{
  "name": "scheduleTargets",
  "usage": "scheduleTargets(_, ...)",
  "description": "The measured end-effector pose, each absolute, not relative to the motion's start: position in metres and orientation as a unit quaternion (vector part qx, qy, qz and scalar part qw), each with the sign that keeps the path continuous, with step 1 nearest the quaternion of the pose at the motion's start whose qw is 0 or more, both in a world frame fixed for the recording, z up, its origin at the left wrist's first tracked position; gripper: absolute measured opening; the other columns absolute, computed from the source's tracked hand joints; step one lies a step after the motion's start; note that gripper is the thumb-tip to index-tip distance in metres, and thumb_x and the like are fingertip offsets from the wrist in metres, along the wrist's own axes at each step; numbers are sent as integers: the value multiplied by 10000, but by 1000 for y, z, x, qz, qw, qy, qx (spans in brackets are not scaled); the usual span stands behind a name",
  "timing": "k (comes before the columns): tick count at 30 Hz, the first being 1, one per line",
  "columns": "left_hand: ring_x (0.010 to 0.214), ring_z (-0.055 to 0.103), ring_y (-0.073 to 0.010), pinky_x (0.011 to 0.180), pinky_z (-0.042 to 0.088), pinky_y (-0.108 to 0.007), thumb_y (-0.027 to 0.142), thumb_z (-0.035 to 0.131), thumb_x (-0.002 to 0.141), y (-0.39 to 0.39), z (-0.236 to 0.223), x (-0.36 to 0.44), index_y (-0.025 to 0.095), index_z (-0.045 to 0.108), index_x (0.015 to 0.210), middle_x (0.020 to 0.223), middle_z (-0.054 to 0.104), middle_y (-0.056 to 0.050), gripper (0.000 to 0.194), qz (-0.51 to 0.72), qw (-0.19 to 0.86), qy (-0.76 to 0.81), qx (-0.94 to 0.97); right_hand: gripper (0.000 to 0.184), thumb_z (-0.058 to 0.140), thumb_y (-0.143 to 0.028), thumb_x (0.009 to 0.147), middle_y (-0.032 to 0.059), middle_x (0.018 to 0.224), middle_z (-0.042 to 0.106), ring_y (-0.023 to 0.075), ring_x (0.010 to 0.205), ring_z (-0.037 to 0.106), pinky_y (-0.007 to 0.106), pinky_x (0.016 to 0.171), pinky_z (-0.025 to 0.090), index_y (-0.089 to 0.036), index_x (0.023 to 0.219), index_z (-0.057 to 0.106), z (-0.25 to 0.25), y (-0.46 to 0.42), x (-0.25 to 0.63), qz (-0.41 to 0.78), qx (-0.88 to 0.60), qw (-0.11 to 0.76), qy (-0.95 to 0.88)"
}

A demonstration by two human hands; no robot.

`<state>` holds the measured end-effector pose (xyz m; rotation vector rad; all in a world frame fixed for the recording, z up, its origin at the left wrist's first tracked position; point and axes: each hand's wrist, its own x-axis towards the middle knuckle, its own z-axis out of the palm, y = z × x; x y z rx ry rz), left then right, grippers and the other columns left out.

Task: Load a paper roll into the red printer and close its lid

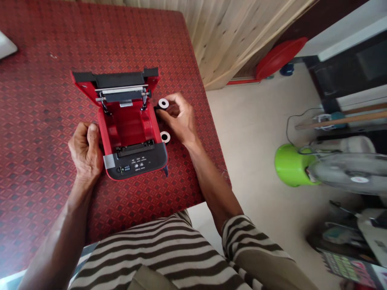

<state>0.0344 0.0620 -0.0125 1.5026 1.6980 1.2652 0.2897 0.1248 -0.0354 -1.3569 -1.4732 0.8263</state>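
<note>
A red and black receipt printer (134, 159) sits on the table with its lid (121, 82) raised. Its red paper bay is bare inside, and a small button panel lies at the near end. Against the left wall of the printer, my left hand (86, 149) is closed, fingers curled and thumb up; its fingertips are hidden. At the right side, my right hand (181, 119) has thumb and fingers closed around a paper roll (163, 104) with a white end and dark core. A second paper roll (165, 137) stands nearer me, between the printer and my right wrist.
The red patterned table (45, 161) ends just right of my right hand. A white object (6, 45) is at the far left edge. Wood panelling (217, 32) rises behind. On the floor to the right are a green bucket (290, 165) and a fan (353, 173).
</note>
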Motion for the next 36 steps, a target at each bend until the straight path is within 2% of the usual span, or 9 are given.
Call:
scheduleTargets(5,600,324,-110,601,244,-308,548,521,978,62,-12,35,196,503,727,625,415,37,433,468,270,628,560,336,767,-496,825,-15,951,707,134,778,653,306,735,565,-258,986,593,-40,122,289,361,-547,437,-616)
scheduleTargets(9,592,294,-110,596,241,-305,561,526,971,63,-11,36,196,488,714,604,384,43,448,473,268,625,561,463,817,-395,774,22,1116,734,127,746,663,308,706,572,-251,1154,596,-36,113,304,376,-552,418,-616)
scheduleTargets(13,588,283,-108,584,236,-299,544,525,971,63,-11,36,195,483,711,600,375,44,437,470,267,626,562,232,676,-210,846,27,1023,741,136,818,684,314,767,556,-206,1077,655,-19,82,324,345,-565,412,-625)
scheduleTargets(15,596,288,-108,590,240,-297,518,522,975,64,-12,36,194,483,712,607,377,42,419,467,266,627,564,250,671,-178,841,28,1008,741,147,864,690,315,779,554,-201,1090,663,-12,64,329,382,-550,380,-639)
scheduleTargets(19,597,291,-108,600,244,-298,517,529,964,64,-12,35,194,490,721,607,382,44,406,468,262,628,565,444,756,-193,793,50,1174,724,187,1025,680,361,863,563,-232,1217,629,-10,45,317,418,-514,346,-665)
scheduleTargets(24,588,296,-111,586,234,-303,505,549,956,64,-11,36,198,493,713,601,392,42,396,469,267,626,562,225,725,-253,850,14,1020,716,169,909,660,342,813,551,-236,1067,671,-25,45,301,407,-549,380,-623)
scheduleTargets(27,590,307,-108,585,244,-299,472,556,959,63,-11,35,195,507,722,610,404,40,367,469,271,625,563,269,747,-274,826,6,1018,708,161,914,664,356,858,552,-236,1073,649,-22,45,305,431,-527,425,-596)
scheduleTargets(31,595,326,-101,591,259,-294,423,541,973,64,-14,34,187,527,743,625,425,38,330,468,270,624,564,325,731,-350,856,37,1121,674,178,1028,657,372,904,559,-241,1125,585,7,40,315,473,-472,461,-584)
scheduleTargets(36,597,344,-97,593,273,-288,407,530,987,63,-16,33,182,536,756,639,447,36,322,464,271,627,563,333,668,-414,922,52,1138,675,212,1073,665,392,902,571,-258,1183,531,56,41,317,522,-400,418,-626)
